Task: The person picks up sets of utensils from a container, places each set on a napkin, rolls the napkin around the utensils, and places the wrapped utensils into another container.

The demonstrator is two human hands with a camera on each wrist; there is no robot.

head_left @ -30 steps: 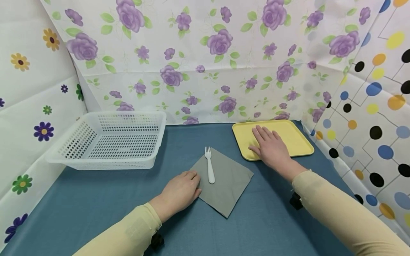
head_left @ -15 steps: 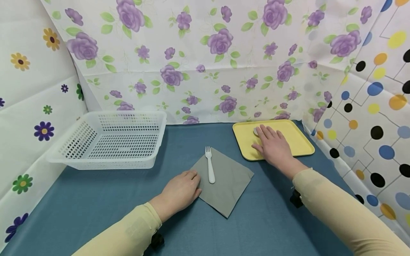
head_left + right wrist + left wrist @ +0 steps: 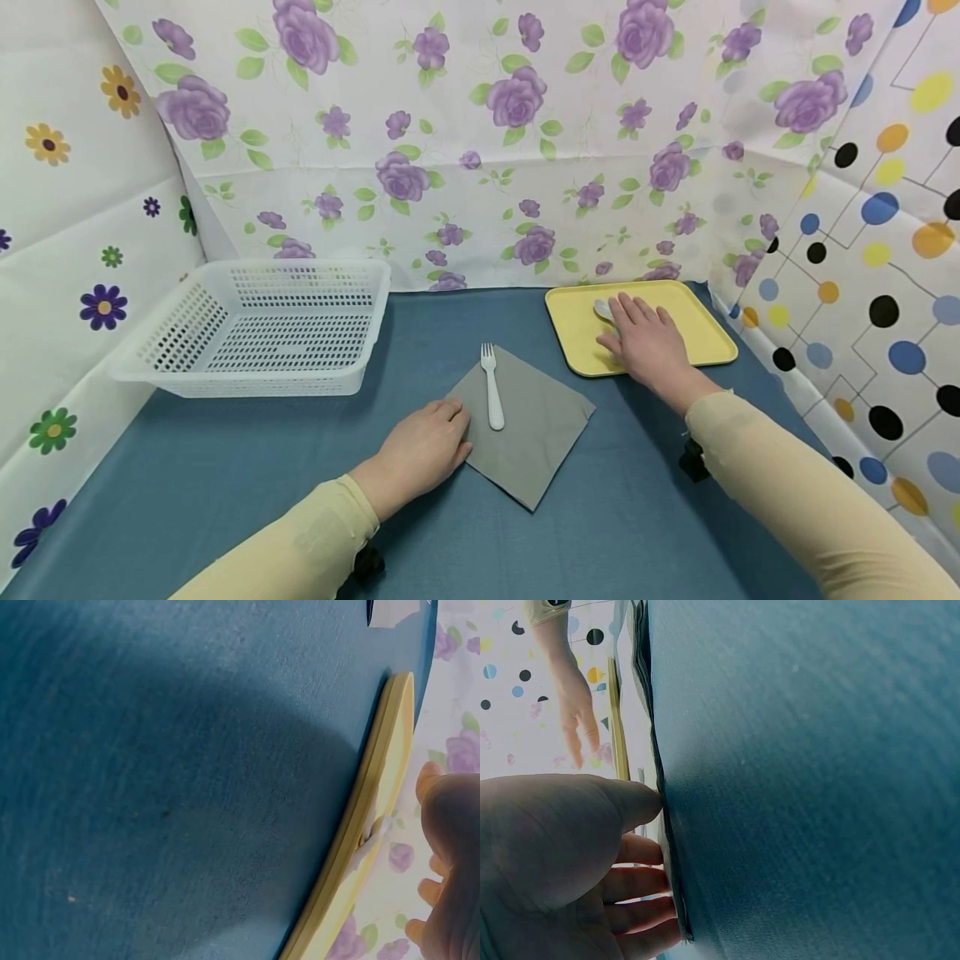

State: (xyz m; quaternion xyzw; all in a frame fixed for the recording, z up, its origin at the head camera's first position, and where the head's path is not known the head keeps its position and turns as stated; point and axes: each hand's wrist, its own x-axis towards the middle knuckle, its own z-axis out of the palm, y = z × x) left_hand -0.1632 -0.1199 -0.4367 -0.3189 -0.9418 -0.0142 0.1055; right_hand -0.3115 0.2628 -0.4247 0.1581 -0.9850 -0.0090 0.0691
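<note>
A folded grey napkin [image 3: 525, 450] lies turned like a diamond on the table, with a white fork [image 3: 492, 392] on top, tines pointing away. My left hand [image 3: 420, 450] rests at the napkin's left corner; in the left wrist view its thumb and fingertips [image 3: 649, 879] are right at the layered edge. On the right, my right hand [image 3: 651, 346] hovers palm down over a yellow tray [image 3: 581, 350], fingers extended and holding nothing. Under it lies a white spoon [image 3: 603, 309], its handle mostly hidden by the hand. The right wrist view shows the hand apart from the spoon.
A white perforated plastic basket [image 3: 288, 383] stands at the back left. Blue cloth [image 3: 247, 500] covers the table. Patterned curtains close in the back [image 3: 480, 225] and both sides.
My right hand has drifted slightly right over the tray, uncovering the spoon's rounded end. The left hand, napkin and fork have stayed in place.
</note>
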